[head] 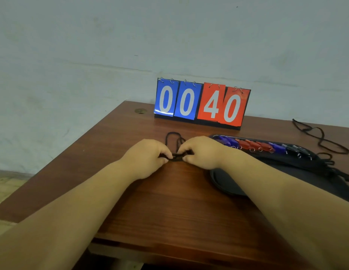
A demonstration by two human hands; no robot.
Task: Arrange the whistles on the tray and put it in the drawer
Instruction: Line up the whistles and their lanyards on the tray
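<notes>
A black tray (226,182) lies on the right of the wooden table (169,201). Along its far edge stands a row of several whistles: blue ones (227,141), red ones (253,145), another blue (276,147) and dark ones (297,151), each with a small metal ring. In the middle of the table, left of the tray, my left hand (148,158) and my right hand (201,152) both pinch a black lanyard cord (172,138), bunched between their fingertips. Its loops trail away toward the scoreboard. No whistle shows on this cord.
A flip scoreboard (201,103) reading 00 40 stands at the back of the table against the wall. Another black cord (321,139) lies loose at the far right, and more cords (333,170) hang off the tray's right end. The table's left edge drops to the floor.
</notes>
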